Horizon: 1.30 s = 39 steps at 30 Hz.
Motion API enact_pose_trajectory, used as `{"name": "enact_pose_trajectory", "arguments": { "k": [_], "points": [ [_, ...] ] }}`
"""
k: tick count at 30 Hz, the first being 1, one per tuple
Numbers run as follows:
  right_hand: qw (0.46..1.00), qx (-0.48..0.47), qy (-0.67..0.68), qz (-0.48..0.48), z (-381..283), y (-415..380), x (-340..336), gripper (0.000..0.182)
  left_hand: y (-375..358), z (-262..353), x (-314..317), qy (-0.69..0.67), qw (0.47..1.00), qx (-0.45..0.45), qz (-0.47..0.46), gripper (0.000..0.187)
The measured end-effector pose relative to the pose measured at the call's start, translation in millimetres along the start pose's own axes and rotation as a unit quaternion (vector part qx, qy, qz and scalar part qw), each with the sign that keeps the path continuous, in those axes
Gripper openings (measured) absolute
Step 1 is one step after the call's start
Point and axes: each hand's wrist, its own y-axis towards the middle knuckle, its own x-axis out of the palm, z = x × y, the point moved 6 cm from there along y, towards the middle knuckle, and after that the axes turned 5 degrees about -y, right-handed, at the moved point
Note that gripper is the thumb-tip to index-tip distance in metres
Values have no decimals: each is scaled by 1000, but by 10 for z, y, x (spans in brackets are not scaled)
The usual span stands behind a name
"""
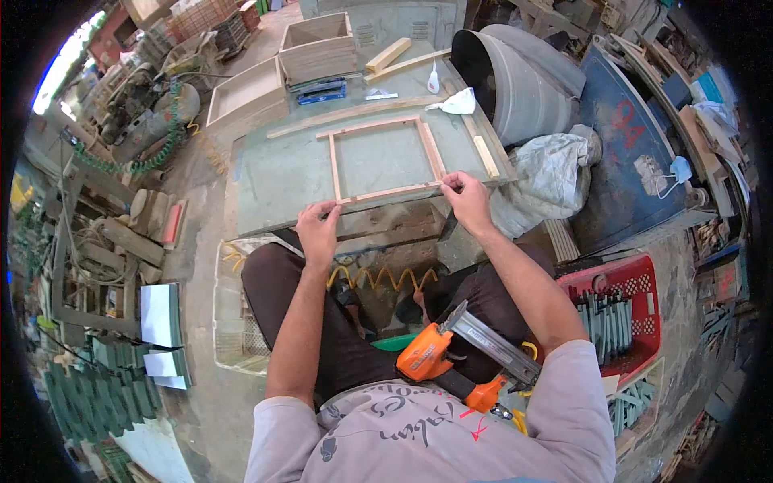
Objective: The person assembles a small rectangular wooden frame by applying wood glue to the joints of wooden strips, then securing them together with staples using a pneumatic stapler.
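A thin rectangular wooden frame (374, 127) lies flat on the grey-green worktable (274, 173), its near bar along the table's front edge. At the frame's near left corner, my left hand (317, 229) is closed, thumb and forefinger pinching the wood. My right hand (469, 203) pinches the near right corner in the same way. Across my lap rests an orange nail gun (431, 354) with a grey magazine, touched by neither hand. A long wooden strip (346, 117) lies just beyond the frame.
Two wooden boxes (318, 50) stand at the back left of the table. Blue tools (322, 91), wood pieces (388, 55) and a white bottle (459, 101) lie behind the frame. A metal drum (523, 88) is at right. A red crate (644, 314) and a white crate (228, 322) flank me.
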Motion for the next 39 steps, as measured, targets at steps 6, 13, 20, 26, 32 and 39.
{"name": "enact_pose_trajectory", "arguments": {
  "k": [6, 13, 20, 26, 32, 39],
  "points": [
    [1000, 3, 4, 4, -2, 6, 8, 15, 5, -3, 3, -2, 1000, 1, -1, 18],
    [1000, 4, -21, 15, -12, 15, 1, 17, 13, 13, 0, -3, 1000, 2, -4, 18],
    [999, 13, -41, 11, -18, 18, -1, 21, 23, 3, -3, 1, 1000, -7, -4, 20],
    [998, -43, -47, 3, -329, -43, -2, 24, 30, 45, -27, 11, 1000, -13, 3, 19],
    [984, -123, 21, -130, -972, -8, 468, 23, -11, 109, -23, 16, 999, 28, 37, 15],
    [957, 31, 11, -289, -1108, 254, 1352, 26, 0, 82, -19, -5, 1000, 4, 0, 17]
  ]
}}
